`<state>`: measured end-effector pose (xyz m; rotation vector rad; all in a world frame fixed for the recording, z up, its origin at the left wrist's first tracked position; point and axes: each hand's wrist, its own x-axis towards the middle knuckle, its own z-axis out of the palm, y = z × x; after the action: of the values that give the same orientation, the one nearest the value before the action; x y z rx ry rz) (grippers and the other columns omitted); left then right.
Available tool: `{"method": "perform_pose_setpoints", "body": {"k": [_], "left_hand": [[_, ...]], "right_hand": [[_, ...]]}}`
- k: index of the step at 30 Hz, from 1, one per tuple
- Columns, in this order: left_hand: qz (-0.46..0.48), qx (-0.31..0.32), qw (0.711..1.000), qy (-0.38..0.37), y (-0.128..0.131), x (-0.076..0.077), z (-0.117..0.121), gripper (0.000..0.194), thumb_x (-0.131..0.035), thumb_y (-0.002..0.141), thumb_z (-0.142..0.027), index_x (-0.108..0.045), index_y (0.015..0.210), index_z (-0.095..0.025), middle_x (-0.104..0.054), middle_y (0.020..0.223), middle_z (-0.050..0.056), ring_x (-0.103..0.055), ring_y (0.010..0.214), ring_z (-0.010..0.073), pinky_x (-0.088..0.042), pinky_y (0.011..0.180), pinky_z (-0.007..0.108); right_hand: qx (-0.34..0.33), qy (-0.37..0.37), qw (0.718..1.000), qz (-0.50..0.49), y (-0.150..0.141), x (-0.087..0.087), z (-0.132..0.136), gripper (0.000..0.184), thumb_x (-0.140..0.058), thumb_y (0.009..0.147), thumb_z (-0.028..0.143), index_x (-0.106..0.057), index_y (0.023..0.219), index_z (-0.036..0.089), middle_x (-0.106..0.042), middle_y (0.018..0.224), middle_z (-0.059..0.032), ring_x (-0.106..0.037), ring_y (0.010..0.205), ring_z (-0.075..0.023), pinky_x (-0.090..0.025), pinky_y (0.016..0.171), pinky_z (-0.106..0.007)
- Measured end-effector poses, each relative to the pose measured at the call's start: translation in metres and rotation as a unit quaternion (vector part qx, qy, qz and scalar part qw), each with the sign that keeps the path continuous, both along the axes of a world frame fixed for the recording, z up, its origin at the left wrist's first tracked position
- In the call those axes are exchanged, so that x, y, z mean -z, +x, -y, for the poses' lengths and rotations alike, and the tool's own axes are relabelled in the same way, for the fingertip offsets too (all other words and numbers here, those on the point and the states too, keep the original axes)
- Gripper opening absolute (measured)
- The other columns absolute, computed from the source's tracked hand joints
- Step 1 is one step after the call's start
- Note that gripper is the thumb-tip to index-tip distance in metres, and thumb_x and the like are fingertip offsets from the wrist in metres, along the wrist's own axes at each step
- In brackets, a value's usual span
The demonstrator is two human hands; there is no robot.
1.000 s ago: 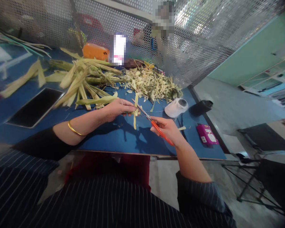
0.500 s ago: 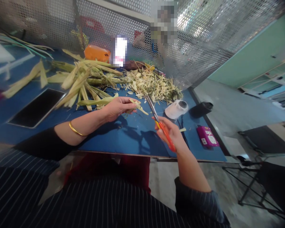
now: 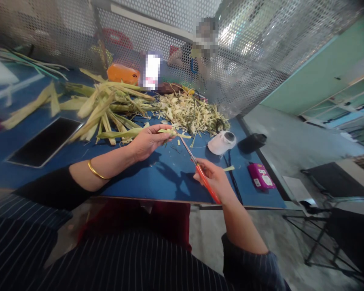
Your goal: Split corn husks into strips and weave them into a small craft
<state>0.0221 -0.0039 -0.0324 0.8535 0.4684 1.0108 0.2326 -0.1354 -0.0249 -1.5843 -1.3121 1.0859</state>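
Note:
My left hand (image 3: 151, 141) pinches a pale, dried corn husk piece (image 3: 169, 131) between thumb and fingers above the blue table (image 3: 133, 178). In my right hand (image 3: 214, 180) are scissors (image 3: 204, 178) with orange-red handles, my fingers wrapped round the grips. The blades point up and left, and their tips meet the husk piece by my left fingertips. Long corn husk strips (image 3: 106, 101) lie behind my left hand. A heap of small husk clippings (image 3: 189, 113) sits beyond the blades. A cone of white thread (image 3: 221, 142) stands right of the scissors.
A dark phone (image 3: 45, 141) lies flat at the left. An orange pack (image 3: 123, 74) and a lit, blurred-out screen (image 3: 152, 70) stand at the back, before a perforated metal screen (image 3: 164, 28). A black cylinder (image 3: 252, 143) and a purple packet (image 3: 261, 176) are at the right.
The scissors' blades have moved left and closed together at the husk piece, having been open and apart from it. A snipped bit now lies just beyond the blades.

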Motion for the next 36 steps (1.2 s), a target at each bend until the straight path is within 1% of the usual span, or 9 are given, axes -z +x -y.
{"method": "perform_pose_setpoints", "body": {"k": [5, 11, 17, 22, 31, 33, 36], "left_hand": [[0.003, 0.013, 1.0, 0.001, 0.0009, 0.0027, 0.0012, 0.021, -0.073, 0.071, -0.008, -0.071, 0.091, -0.013, -0.072, 0.088, 0.006, -0.067, 0.086, 0.0151, -0.046, 0.09, 0.031], [0.012, 0.01, 1.0, 0.001, 0.001, 0.0038, 0.0004, 0.021, -0.074, 0.07, -0.009, -0.07, 0.091, -0.013, -0.073, 0.088, 0.007, -0.068, 0.087, 0.0156, -0.046, 0.092, 0.031], [0.013, 0.008, 1.0, -0.006, 0.001, 0.0028, 0.001, 0.021, -0.074, 0.07, -0.009, -0.07, 0.09, -0.013, -0.072, 0.087, 0.007, -0.067, 0.086, 0.0154, -0.046, 0.093, 0.031], [0.01, 0.006, 1.0, -0.011, 0.0013, 0.0009, 0.002, 0.018, -0.072, 0.072, -0.007, -0.07, 0.089, -0.013, -0.072, 0.088, 0.007, -0.067, 0.087, 0.0147, -0.045, 0.094, 0.032], [0.003, -0.011, 1.0, -0.015, 0.0005, -0.0021, 0.0025, 0.02, -0.073, 0.07, -0.008, -0.07, 0.088, -0.015, -0.071, 0.083, 0.004, -0.067, 0.083, 0.0142, -0.044, 0.091, 0.031], [0.002, -0.01, 1.0, -0.016, 0.0003, -0.002, 0.0021, 0.02, -0.073, 0.07, -0.008, -0.07, 0.088, -0.015, -0.071, 0.082, 0.004, -0.067, 0.082, 0.0141, -0.044, 0.09, 0.031], [0.002, -0.012, 1.0, -0.013, 0.0006, -0.0014, 0.0015, 0.02, -0.073, 0.069, -0.008, -0.071, 0.087, -0.015, -0.072, 0.082, 0.004, -0.067, 0.081, 0.0143, -0.045, 0.089, 0.031]], "right_hand": [[0.022, 0.01, 1.0, -0.002, -0.0062, -0.003, -0.0041, 0.055, -0.078, 0.056, 0.034, -0.067, 0.106, 0.014, -0.058, 0.071, 0.0012, -0.048, 0.058, -0.0086, -0.042, 0.052, -0.022], [0.035, 0.007, 0.999, -0.018, -0.0088, -0.0025, -0.0045, 0.059, -0.077, 0.056, 0.035, -0.066, 0.109, 0.011, -0.054, 0.063, 0.0031, -0.042, 0.049, -0.0061, -0.037, 0.044, -0.021], [0.026, 0.001, 1.0, -0.001, -0.0087, -0.0059, -0.0026, 0.06, -0.077, 0.056, 0.036, -0.066, 0.109, 0.012, -0.058, 0.07, 0.0008, -0.045, 0.054, -0.007, -0.04, 0.048, -0.021], [0.014, 0.018, 1.0, 0.015, -0.0054, -0.0028, -0.0018, 0.057, -0.076, 0.058, 0.034, -0.066, 0.11, 0.013, -0.061, 0.077, -0.0014, -0.049, 0.062, -0.0093, -0.045, 0.056, -0.023], [0.028, 0.007, 1.0, -0.008, -0.0086, -0.0042, -0.0018, 0.058, -0.075, 0.058, 0.037, -0.067, 0.11, 0.013, -0.057, 0.071, 0.0001, -0.046, 0.056, -0.0086, -0.043, 0.051, -0.023], [0.027, 0.015, 1.0, -0.003, -0.0081, -0.0024, -0.0018, 0.056, -0.076, 0.058, 0.038, -0.068, 0.108, 0.013, -0.057, 0.07, 0.0003, -0.046, 0.056, -0.0087, -0.044, 0.053, -0.023], [0.024, 0.039, 0.999, 0.023, -0.0049, 0.0016, -0.0014, 0.054, -0.077, 0.058, 0.04, -0.07, 0.105, 0.014, -0.059, 0.074, -0.0006, -0.049, 0.061, -0.0102, -0.047, 0.06, -0.025]]}}
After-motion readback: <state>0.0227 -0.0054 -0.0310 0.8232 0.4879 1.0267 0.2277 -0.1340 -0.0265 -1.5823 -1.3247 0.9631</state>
